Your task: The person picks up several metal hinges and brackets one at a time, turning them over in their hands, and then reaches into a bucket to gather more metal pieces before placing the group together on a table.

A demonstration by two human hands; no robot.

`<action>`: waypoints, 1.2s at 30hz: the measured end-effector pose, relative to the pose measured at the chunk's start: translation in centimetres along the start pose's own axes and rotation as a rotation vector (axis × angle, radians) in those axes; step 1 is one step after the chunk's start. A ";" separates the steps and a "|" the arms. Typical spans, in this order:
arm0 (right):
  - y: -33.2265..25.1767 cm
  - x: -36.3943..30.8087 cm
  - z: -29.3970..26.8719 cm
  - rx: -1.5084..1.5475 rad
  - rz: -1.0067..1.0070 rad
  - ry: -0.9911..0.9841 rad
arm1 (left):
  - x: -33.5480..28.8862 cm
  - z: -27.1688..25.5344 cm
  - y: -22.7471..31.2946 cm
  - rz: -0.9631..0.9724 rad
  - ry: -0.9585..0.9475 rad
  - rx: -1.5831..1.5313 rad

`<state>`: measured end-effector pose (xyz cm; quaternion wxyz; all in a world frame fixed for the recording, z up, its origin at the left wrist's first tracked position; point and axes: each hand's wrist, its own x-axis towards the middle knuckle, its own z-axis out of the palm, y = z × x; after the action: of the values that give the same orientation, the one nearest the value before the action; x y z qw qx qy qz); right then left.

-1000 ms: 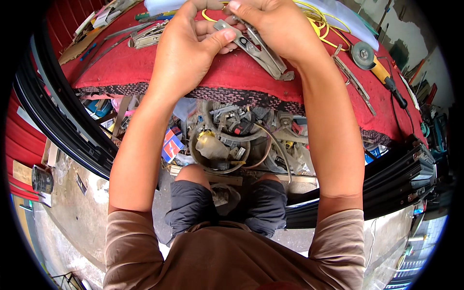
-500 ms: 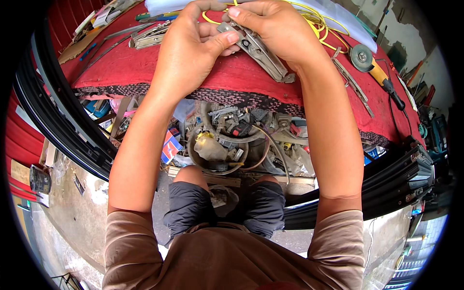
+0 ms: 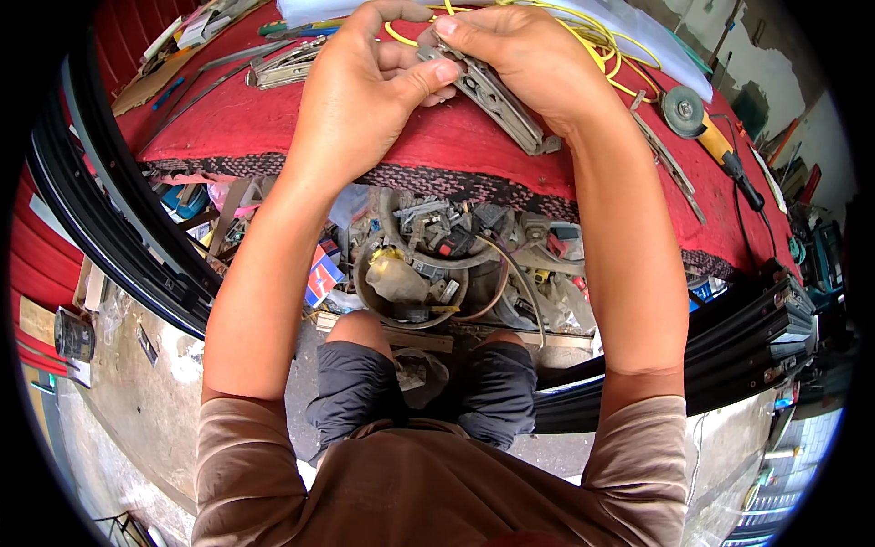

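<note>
Over the red-covered table point(image 3: 228, 128), both hands hold a folded metal friction hinge point(image 3: 499, 102), its long flat arms slanting down to the right. My left hand point(image 3: 351, 100) is closed, with the thumb pressing on the hinge's upper end. From the other side, my right hand point(image 3: 529, 59) grips the same end, thumb and fingers bent around it; its fingertips are partly hidden. Several similar metal hinges point(image 3: 287, 68) lie stacked left of my left hand. A narrow metal hinge arm point(image 3: 673, 169) rests right of my right forearm.
An angle grinder point(image 3: 706, 137) with a yellow body lies on the right. Yellow cable point(image 3: 597, 36) is coiled behind my right hand. Long black profiles point(image 3: 118, 201) curve along the left, and more black profiles point(image 3: 729, 351) lie lower right. Scrap and a round bowl point(image 3: 369, 296) sit below the table.
The hinge has turned slightly in my fingers, and both hands have shifted a little to the right. Both still hold it.
</note>
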<state>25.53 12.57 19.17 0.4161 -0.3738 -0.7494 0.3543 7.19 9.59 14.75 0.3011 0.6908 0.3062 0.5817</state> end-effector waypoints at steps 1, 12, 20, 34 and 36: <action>0.0 0.0 0.0 0.007 0.007 -0.020 | 0.0 0.0 0.0 -0.004 0.000 -0.001; 0.5 0.2 0.2 0.106 0.041 -0.063 | -0.2 0.1 0.7 -0.026 -0.003 0.053; 0.4 0.1 0.2 0.117 0.033 -0.062 | -0.1 0.1 0.5 -0.021 -0.004 0.034; 0.9 0.5 0.1 0.020 0.003 -0.049 | 0.1 0.0 0.4 -0.020 -0.042 0.033; 0.7 0.8 0.2 0.112 -0.001 -0.128 | 0.4 -0.4 -0.3 -0.011 -0.065 0.003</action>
<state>25.20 13.52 18.82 0.3877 -0.3264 -0.7536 0.4185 6.82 10.13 14.81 0.3129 0.7081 0.3011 0.5567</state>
